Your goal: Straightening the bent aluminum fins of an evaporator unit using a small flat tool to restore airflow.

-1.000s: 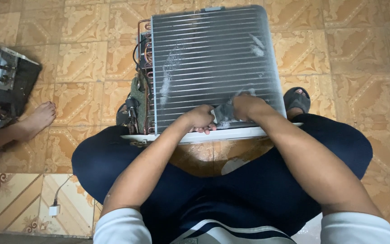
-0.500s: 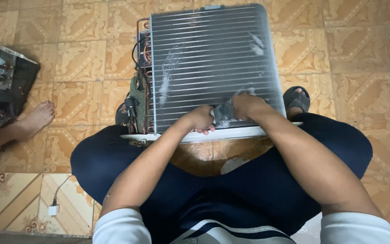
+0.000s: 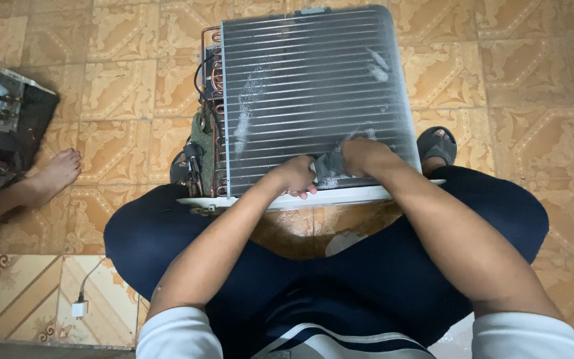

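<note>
Gripping a grey cloth [image 3: 328, 166] against a finned coil [image 3: 313, 100].
Left hand [image 3: 295, 176] and right hand [image 3: 361, 154] both clamped on it, on the floor [image 3: 121, 86].

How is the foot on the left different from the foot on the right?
The left foot is bare; the right foot wears a dark sandal. The left foot lies in the open, apart from the finned coil unit; the right foot peeks out beside that unit's edge. Both rest on the tiled floor.
</note>
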